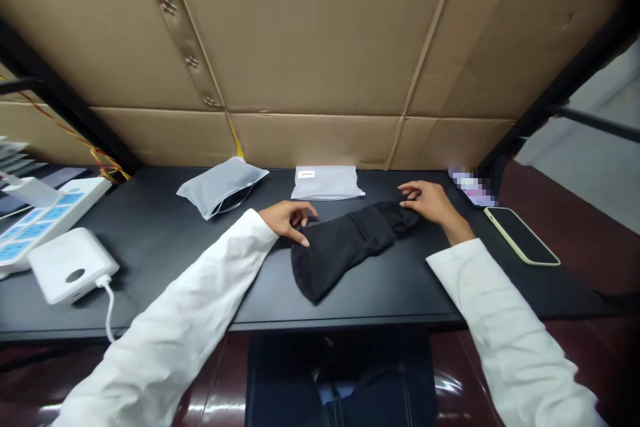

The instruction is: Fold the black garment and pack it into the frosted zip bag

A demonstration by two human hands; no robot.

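Observation:
A folded black cloth item lies slantwise on the dark table, its wider end toward the lower left. My left hand is at its left end, thumb and fingers apart, the thumb over the cloth's edge. Near the narrow right end is my right hand, fingers slightly curled with a gap below the thumb, the fingertips just above the cloth. Behind the cloth lies a flat frosted bag with a small white label. Another frosted bag, its mouth gaping, rests farther left.
The black table meets a cardboard wall at the back. On the left are a power strip and a white box-shaped device with a cable. A phone and a pixelated purple item lie on the right.

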